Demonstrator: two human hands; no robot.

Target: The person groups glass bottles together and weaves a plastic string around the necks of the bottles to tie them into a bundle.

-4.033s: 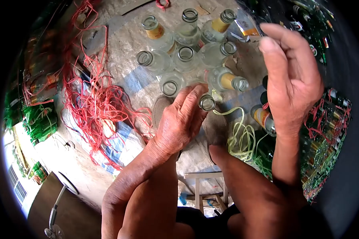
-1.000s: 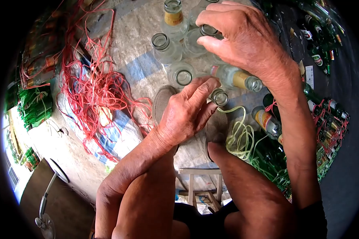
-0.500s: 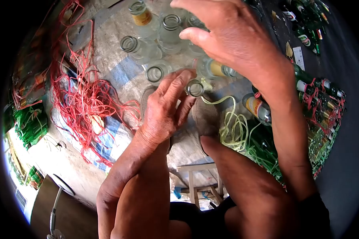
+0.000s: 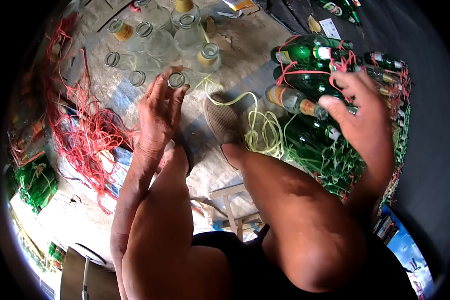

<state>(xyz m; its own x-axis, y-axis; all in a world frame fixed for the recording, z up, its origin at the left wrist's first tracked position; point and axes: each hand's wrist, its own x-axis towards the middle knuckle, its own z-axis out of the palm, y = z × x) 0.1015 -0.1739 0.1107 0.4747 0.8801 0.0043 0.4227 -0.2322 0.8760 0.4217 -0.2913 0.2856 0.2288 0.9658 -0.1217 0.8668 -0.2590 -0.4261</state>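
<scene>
My left hand [image 4: 156, 115] curls its thumb and fingers around the neck of a clear glass bottle [image 4: 176, 80], whose open mouth faces up at me. Several more clear bottles cluster just beyond it, among them one with a yellow neck label [image 4: 208, 57]. Out to the right, my right hand [image 4: 362, 110] is open and holds nothing, its thumb and fingers apart. Nearest to it lies a clear bottle with yellow labels [image 4: 285, 97] on its side. Green bottles [image 4: 302, 51] tied with pink string lie just past that hand.
A tangle of red string [image 4: 92, 145] spreads over the floor sheet at left. Yellow-green string [image 4: 265, 132] lies looped beside my right shoe [image 4: 220, 117]. Netted green bottles [image 4: 330, 162] are stacked right of my leg. Between my legs stands a wooden stool [image 4: 227, 192].
My right hand has moved from above the clear bottles toward the green bottles at right. The view has swung right; my left hand keeps its hold on the bottle neck.
</scene>
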